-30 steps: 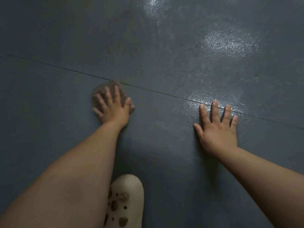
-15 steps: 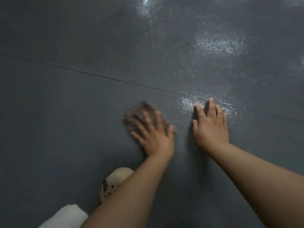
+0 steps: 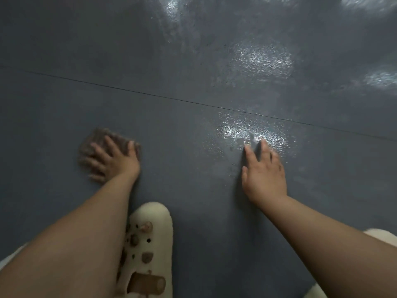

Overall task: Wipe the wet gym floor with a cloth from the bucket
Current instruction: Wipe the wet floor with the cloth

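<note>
My left hand (image 3: 113, 162) lies flat with spread fingers on a brownish cloth (image 3: 97, 137), pressing it to the dark grey gym floor (image 3: 182, 160) at the lower left. The cloth is mostly covered by the fingers and looks blurred. My right hand (image 3: 264, 175) rests open on the floor to the right, fingers pointing away from me. Its fingertips reach a shiny wet patch (image 3: 242, 130) just below a thin seam line (image 3: 150, 96). No bucket is in view.
A cream clog with brown charms (image 3: 150, 244) stands between my forearms at the bottom. Part of a second cream clog (image 3: 382, 234) shows at the lower right edge. More glossy wet patches (image 3: 264, 57) lie farther away at the upper right.
My left hand slid the cloth right toward the right hand, then back left and nearer to me. My right hand stayed planted near the wet patch, shifting only slightly.
</note>
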A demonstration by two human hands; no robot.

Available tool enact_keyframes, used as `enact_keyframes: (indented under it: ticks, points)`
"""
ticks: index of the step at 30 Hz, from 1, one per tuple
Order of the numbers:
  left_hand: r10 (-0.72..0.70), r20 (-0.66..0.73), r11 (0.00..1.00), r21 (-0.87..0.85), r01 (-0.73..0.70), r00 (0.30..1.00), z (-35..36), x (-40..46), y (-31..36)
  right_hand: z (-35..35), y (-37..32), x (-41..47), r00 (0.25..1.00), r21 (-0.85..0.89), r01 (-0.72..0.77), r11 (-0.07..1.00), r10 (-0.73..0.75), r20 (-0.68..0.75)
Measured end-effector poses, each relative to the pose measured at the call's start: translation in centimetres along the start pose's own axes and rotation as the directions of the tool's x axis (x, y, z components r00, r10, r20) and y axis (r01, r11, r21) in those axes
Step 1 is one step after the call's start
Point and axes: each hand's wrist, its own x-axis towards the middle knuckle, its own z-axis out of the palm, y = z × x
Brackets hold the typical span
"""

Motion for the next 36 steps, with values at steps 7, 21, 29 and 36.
enact_keyframes:
  ticks: [7, 21, 29, 36]
  points:
    - [0.121, 0.060, 0.992, 0.034, -0.123, 0.991, 4.0, -8.7, 5.6, -0.4, 2.3, -1.0, 0.998, 0.020, -0.056, 0.998, 0.056, 0.002]
    - [0.853, 0.236, 0.391, 0.302, -0.869, 0.466, 5.5, -10.5, 7.6, -1.2, 6.6, -1.7, 0.996, 0.128, -0.062, 0.990, 0.070, -0.054]
    - [0.506, 0.181, 0.820, 0.203, -0.535, 0.843, 5.3, -12.8, 11.0, -1.2, 7.5, -1.2, 0.996, 0.195, -0.047, 0.980, 0.060, -0.062]
    - [0.803, 0.520, 0.258, 0.137, -0.956, 0.292, 8.4, -23.8, 11.9, -0.8, 7.9, -1.4, 0.949, 0.355, 0.040, 0.934, 0.075, -0.305]
